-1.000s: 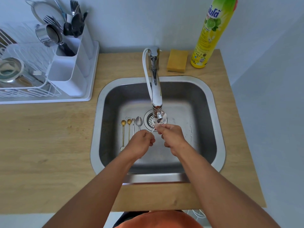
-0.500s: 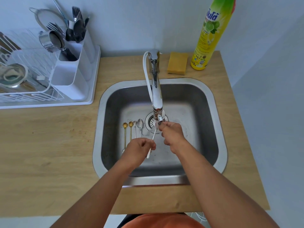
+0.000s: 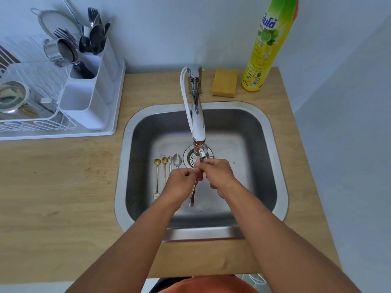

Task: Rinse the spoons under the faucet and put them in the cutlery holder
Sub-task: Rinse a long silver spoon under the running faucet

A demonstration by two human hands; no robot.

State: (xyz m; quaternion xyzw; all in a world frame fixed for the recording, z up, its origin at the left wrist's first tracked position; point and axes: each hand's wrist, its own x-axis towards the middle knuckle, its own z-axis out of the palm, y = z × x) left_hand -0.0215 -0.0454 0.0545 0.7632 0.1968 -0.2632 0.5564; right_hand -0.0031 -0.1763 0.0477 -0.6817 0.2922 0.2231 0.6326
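Both my hands meet under the spout of the chrome faucet [image 3: 197,123], over the steel sink [image 3: 273,144]. My left hand [image 3: 182,181] and my right hand [image 3: 215,174] pinch one silver spoon [image 3: 193,195]; its handle hangs down toward me and its bowl is hidden by my fingers. On the sink floor to the left lie two gold spoons [image 3: 157,176] and two silver spoons [image 3: 176,160], side by side. The white cutlery holder [image 3: 88,102] stands at the back left, with forks and dark utensils in its far compartments.
A white dish rack [image 3: 31,115] with a metal bowl, a strainer and a steel cup sits on a white tray at the far left. A yellow sponge [image 3: 224,85] and a tall yellow-green detergent bottle [image 3: 265,49] stand behind the sink. The drain strainer [image 3: 191,158] lies under the spout.
My hands have drawn closer together under the spout, and the spoon's handle now hangs nearly straight down between them. The spoons on the sink floor have not moved.
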